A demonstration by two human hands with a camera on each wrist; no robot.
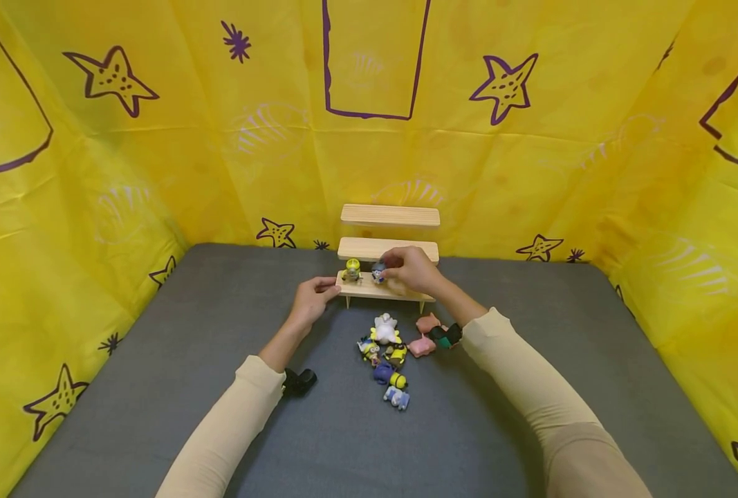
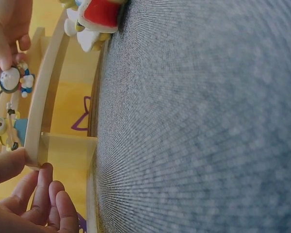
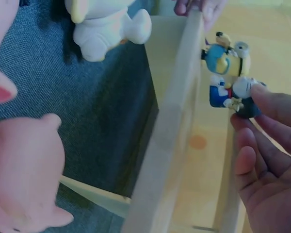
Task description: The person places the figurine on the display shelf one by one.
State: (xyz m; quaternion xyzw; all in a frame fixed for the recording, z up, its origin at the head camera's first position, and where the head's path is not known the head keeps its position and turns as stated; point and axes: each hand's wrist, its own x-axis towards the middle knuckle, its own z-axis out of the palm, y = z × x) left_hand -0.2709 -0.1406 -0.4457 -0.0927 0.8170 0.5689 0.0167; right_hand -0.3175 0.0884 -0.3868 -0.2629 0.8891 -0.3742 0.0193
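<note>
A small three-step wooden display stand (image 1: 389, 250) stands at the back of the grey surface. My left hand (image 1: 311, 301) pinches the left end of its lowest step, thumb above and fingertip below. On that step a yellow minion figurine (image 1: 352, 270) stands upright near the left end. Just right of it, my right hand (image 1: 413, 268) holds a small blue-and-white figurine (image 3: 233, 93) by its dark head, between thumb and fingers. In the right wrist view the two figurines are close together; whether the held one rests on the step I cannot tell.
In front of the stand lie several toys, among them a white figure (image 1: 385, 328), a purple-and-yellow figure (image 1: 389, 375), a blue-and-white toy (image 1: 396, 398) and pink pigs (image 1: 422, 346). A yellow patterned cloth (image 1: 369, 159) hangs behind the stand and along both sides.
</note>
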